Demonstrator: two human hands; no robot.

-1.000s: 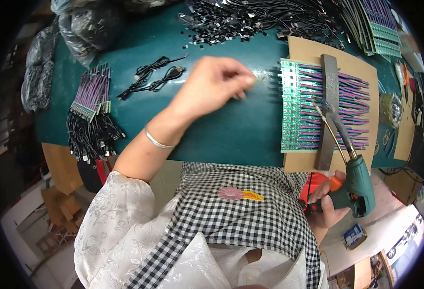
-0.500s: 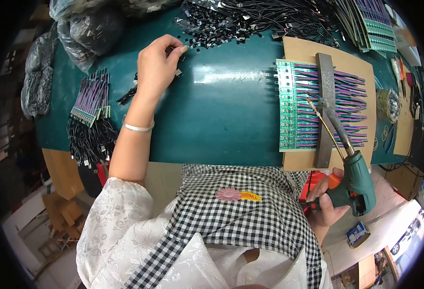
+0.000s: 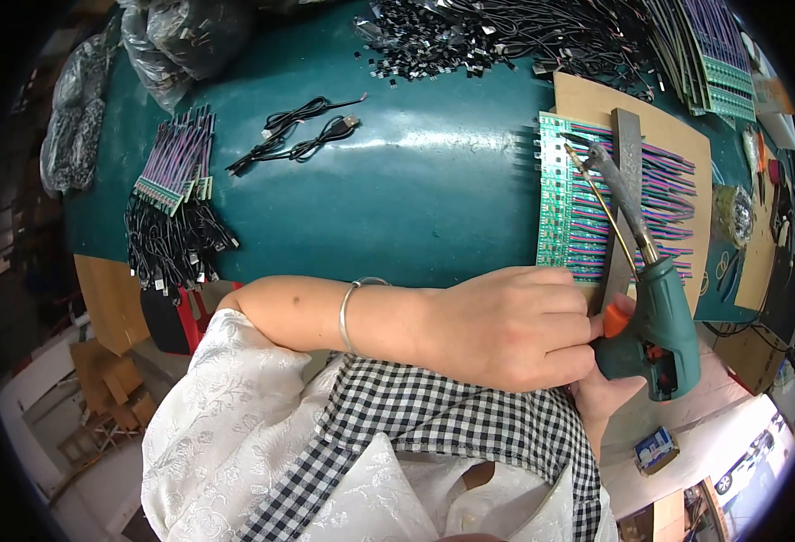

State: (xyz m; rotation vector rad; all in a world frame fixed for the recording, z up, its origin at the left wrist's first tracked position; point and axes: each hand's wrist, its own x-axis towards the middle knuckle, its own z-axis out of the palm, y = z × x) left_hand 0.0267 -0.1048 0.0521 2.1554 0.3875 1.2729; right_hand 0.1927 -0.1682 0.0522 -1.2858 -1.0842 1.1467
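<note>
My right hand [image 3: 610, 393] grips a green soldering gun [image 3: 655, 321] with an orange trigger, its long tip raised over a row of green circuit boards with purple wires [image 3: 596, 208]. The boards lie on a brown cardboard sheet [image 3: 587, 99] under a flat metal bar [image 3: 628, 154]. My left hand [image 3: 510, 325] has its fingers curled and rests against the gun's orange trigger area, close to my chest. Whether it holds anything small is hidden. A silver bangle [image 3: 350, 312] circles my left wrist.
Two black cables [image 3: 303, 135] lie on the teal table [image 3: 397, 190]. A bundle of wired boards [image 3: 176, 172] and black connectors [image 3: 167, 248] sits at the left. Heaps of black cables [image 3: 506, 32] and stacked boards [image 3: 714, 50] line the far edge. Dark bags [image 3: 172, 36] rest far left.
My left hand has pulled back from the black cables at the far left of the table to the soldering gun near my body. The gun has risen a little.
</note>
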